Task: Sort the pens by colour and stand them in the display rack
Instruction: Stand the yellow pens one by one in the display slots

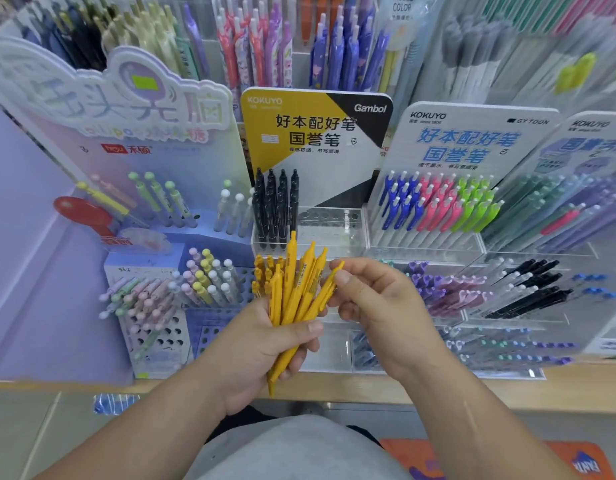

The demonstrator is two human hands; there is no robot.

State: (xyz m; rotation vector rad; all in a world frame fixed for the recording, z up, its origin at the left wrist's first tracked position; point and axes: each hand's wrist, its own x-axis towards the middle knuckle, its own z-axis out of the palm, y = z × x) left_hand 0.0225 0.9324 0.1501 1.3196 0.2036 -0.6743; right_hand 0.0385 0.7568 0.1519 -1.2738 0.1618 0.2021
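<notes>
My left hand (pixel 265 344) grips a bundle of several yellow pens (pixel 292 292), held upright and fanned out in front of the shelf. My right hand (pixel 375 299) pinches the rightmost yellow pen (pixel 329 289) of the fan between thumb and fingers. Directly behind the bundle stands a clear acrylic display rack (pixel 334 226) under a yellow and black sign. Several black pens (pixel 277 206) stand in its left holes; the holes on its right side are bare.
Right of it stands a rack of blue, pink and green pens (pixel 438 209). A purple stand with pastel pens (pixel 168 296) is on the left. Trays of lilac and black pens (pixel 490 289) lie at lower right. The wooden shelf edge (pixel 507 393) runs below my hands.
</notes>
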